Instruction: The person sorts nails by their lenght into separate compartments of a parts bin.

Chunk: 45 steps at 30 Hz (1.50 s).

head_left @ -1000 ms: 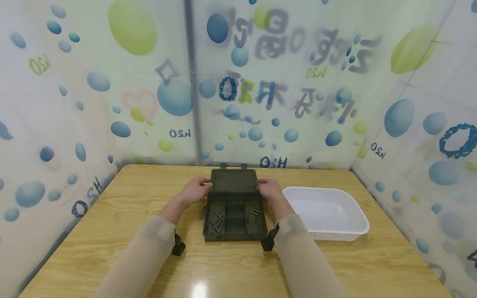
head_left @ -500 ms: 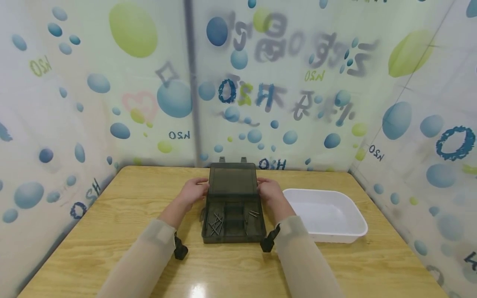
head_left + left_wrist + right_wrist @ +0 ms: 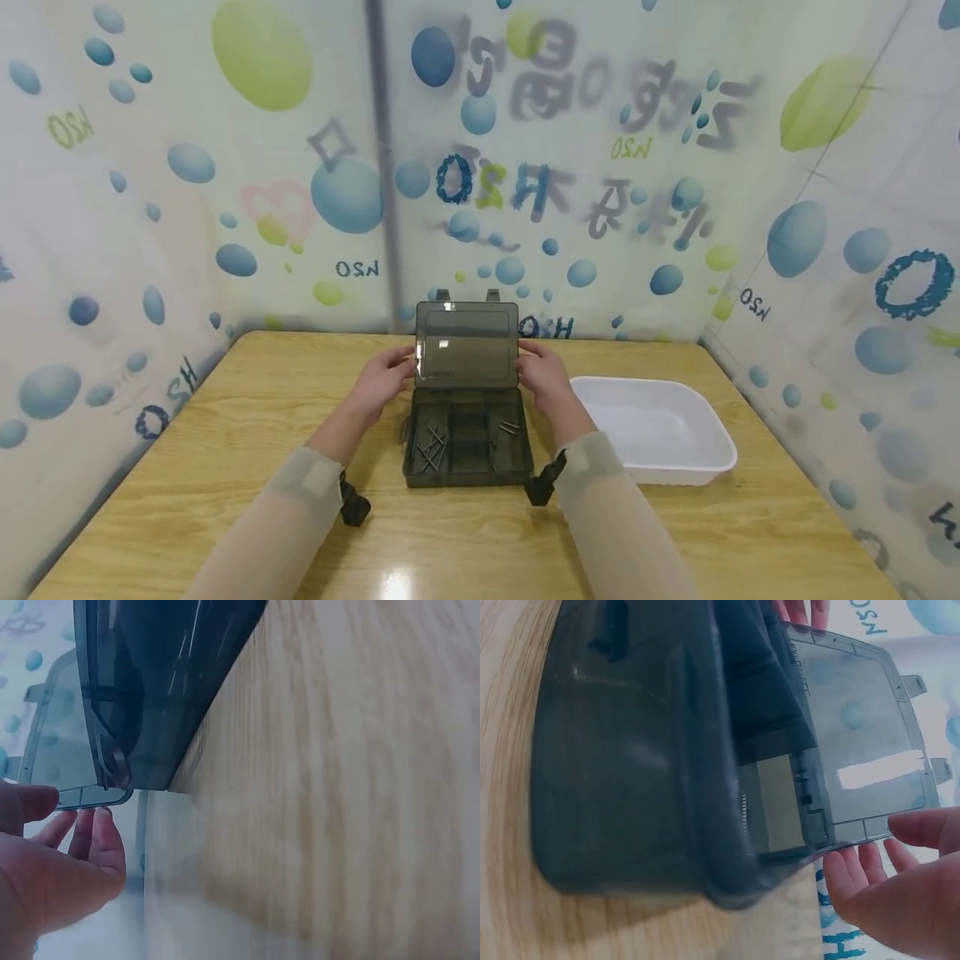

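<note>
A dark translucent plastic storage box [image 3: 468, 479] stands on the table with its hinged lid [image 3: 467, 346] raised at the back. Thin metal pieces [image 3: 431, 450] lie in its left compartment, and a few more [image 3: 507, 427] on the right; one in the right wrist view looks threaded. My left hand [image 3: 381, 383] holds the lid's left edge, thumb on one face and fingertips on the other, as the left wrist view shows. At the opposite edge, my right hand [image 3: 900, 889] pinches the lid between thumb and fingers. Two latch tabs [image 3: 492, 295] stick up from the lid's top.
A white plastic tub [image 3: 652, 425] sits on the wooden table [image 3: 225, 433] right of the box, close to my right forearm. Patterned curtains [image 3: 300, 208] rise behind the table and at both sides. A black wrist camera [image 3: 354, 502] hangs below each sleeve cuff.
The lid has swung upward from leaning far back to nearly upright, both hands moving with it. The box base, the metal pieces and the tub stay in place.
</note>
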Motion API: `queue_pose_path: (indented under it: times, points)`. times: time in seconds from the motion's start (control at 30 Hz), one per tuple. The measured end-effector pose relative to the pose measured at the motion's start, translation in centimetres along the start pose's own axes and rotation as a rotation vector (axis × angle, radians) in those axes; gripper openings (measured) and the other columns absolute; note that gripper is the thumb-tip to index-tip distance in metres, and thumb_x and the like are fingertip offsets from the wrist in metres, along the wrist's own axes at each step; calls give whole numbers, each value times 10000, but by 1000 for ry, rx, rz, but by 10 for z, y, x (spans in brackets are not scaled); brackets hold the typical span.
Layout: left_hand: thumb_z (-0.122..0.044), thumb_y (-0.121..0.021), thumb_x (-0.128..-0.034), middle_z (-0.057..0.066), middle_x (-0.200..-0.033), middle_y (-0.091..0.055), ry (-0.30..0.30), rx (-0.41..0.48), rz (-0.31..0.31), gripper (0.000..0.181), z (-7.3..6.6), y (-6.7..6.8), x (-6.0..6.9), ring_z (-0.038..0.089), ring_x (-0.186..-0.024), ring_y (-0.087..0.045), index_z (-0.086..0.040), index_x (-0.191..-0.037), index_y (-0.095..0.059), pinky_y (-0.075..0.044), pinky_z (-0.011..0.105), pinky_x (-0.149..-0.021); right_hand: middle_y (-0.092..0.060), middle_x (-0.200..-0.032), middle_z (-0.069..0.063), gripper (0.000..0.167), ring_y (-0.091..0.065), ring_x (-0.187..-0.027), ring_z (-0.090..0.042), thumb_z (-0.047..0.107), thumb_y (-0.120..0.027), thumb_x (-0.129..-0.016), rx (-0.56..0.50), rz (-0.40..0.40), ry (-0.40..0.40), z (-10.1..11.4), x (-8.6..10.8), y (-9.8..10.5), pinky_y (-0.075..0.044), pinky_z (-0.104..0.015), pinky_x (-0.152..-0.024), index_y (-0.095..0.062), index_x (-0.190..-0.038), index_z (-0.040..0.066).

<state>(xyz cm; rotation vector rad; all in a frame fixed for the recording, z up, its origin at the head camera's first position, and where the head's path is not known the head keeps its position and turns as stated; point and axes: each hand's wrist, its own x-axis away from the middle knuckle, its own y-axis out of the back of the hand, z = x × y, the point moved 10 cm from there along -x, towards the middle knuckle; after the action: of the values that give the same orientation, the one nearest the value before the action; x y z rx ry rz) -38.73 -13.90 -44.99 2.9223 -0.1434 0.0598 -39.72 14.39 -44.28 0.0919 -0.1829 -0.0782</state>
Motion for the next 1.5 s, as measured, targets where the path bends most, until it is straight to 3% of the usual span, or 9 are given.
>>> queue_pose_path:
  times: [0.07, 0.13, 0.27, 0.43, 0.73, 0.93, 1.1, 1.27, 1.5]
  points:
    - [-182, -472, -1181, 315, -1637, -476, -17, -17, 1, 530, -3, 2, 2, 470, -1508, -502, 15, -1670, -414, -437, 597, -1235, -527, -1613, -199, 527, -605, -1039, -223, 60, -549, -1077, 13, 2, 15, 4, 1, 1, -532, -401, -1008, -550, -1604, 60]
    - [-196, -481, -1185, 304, -1618, -498, -26, -29, -5, 519, -5, 3, 4, 460, -1501, -512, -4, -1665, -435, -445, 599, -1228, -520, -1618, -218, 504, -635, -1235, -311, 94, -566, -1096, 24, 14, 23, 6, 3, 1, -521, -472, -1131, -548, -1598, 52]
    - [-231, -501, -1189, 292, -1565, -533, -50, -68, -16, 509, -11, 5, 9, 443, -1454, -547, -12, -1648, -467, -480, 602, -1195, -544, -1594, -251, 483, -552, -1466, -425, 134, -594, -1111, 58, 27, 50, 12, 9, 4, -453, -561, -1235, -552, -1579, 23]
    - [-277, -549, -1176, 287, -1471, -605, -103, -139, -56, 493, -17, 10, 14, 416, -1335, -620, 0, -1585, -548, -569, 569, -1086, -587, -1558, -252, 452, -577, -1435, -426, 147, -617, -1109, 107, 28, 87, 17, 14, 7, -486, -558, -1199, -589, -1544, 24]
    - [-325, -649, -1135, 234, -1329, -711, -184, -243, -70, 391, -22, 24, 25, 271, -1118, -676, -47, -1398, -726, -578, 312, -850, -694, -1378, -198, 343, -667, -1263, -375, 218, -656, -1109, 304, -31, 167, 28, 29, 17, -563, -509, -1041, -702, -1406, 55]
    - [-265, -634, -1142, 232, -1208, -761, -229, -317, 11, 360, -28, 21, 38, 238, -998, -744, -3, -1375, -719, -581, 324, -795, -762, -1188, -163, 202, -696, -1096, -326, 171, -682, -1077, 451, -32, 254, 37, 49, 22, -554, -422, -865, -751, -1218, 43]
    - [-227, -637, -1138, 204, -1206, -783, -226, -269, 100, 374, -27, 19, 54, 185, -998, -767, 7, -1427, -682, -622, 350, -808, -760, -1117, -199, 229, -700, -1004, -377, 160, -674, -1087, 457, 55, 237, 34, 68, 24, -523, -298, -700, -745, -1271, 44]
    - [-198, -661, -1122, 170, -1197, -798, -213, -239, 182, 380, -27, 16, 76, 163, -1000, -768, -33, -1464, -685, -636, 387, -822, -766, -1134, -214, 237, -698, -966, -404, 124, -693, -1074, 474, 117, 210, 25, 85, 29, -526, -289, -670, -758, -1298, 84]
    - [-202, -735, -1078, 185, -1149, -802, -186, -216, 283, 435, -22, 11, 101, 271, -1010, -781, -27, -1472, -680, -634, 374, -848, -761, -1109, -74, 298, -693, -921, -257, 57, -724, -1027, 557, 159, 203, 14, 109, 32, -555, -315, -707, -765, -1313, 134]
